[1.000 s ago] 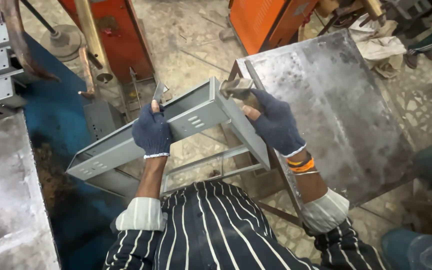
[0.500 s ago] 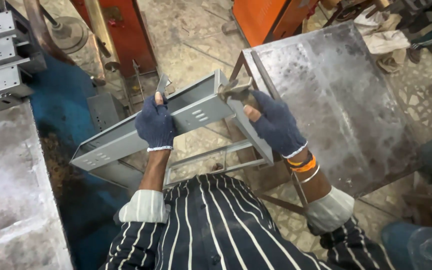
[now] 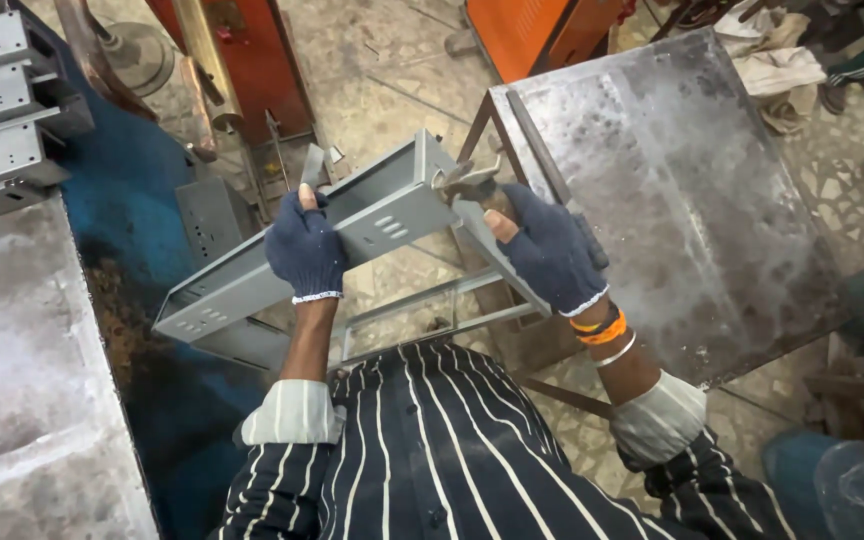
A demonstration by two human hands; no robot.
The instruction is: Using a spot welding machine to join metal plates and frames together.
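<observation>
on the far left of the long grey metal channel (image 3: 252,285) sits a flat grey metal table (image 3: 22,360), and above the table is a stack of grey metal parts (image 3: 2,110). the channel is up in the air, over the blue floor patch (image 3: 142,250). it slants from low on the left to high on the right.

the left hand (image 3: 304,252) wears a dark blue glove. it is near the middle of the channel. its fingers (image 3: 287,240) are curled tight around the top edge and side wall, and the thumb sticks up.

behind the channel stands a red machine (image 3: 252,60).

the right hand (image 3: 550,250) also wears a dark blue glove. it is at the high right end of the channel. its fingers (image 3: 527,215) are closed around the handles of a metal clamp tool (image 3: 462,180), and the tool bites the corner of the channel.

orange and yellow bands (image 3: 602,330) go round the right wrist.

to the right of the channel is a big steel table top (image 3: 692,190), almost touching the right hand. behind it sits an orange machine (image 3: 542,30). some cloth (image 3: 782,70) lies past the table's far right corner.
</observation>
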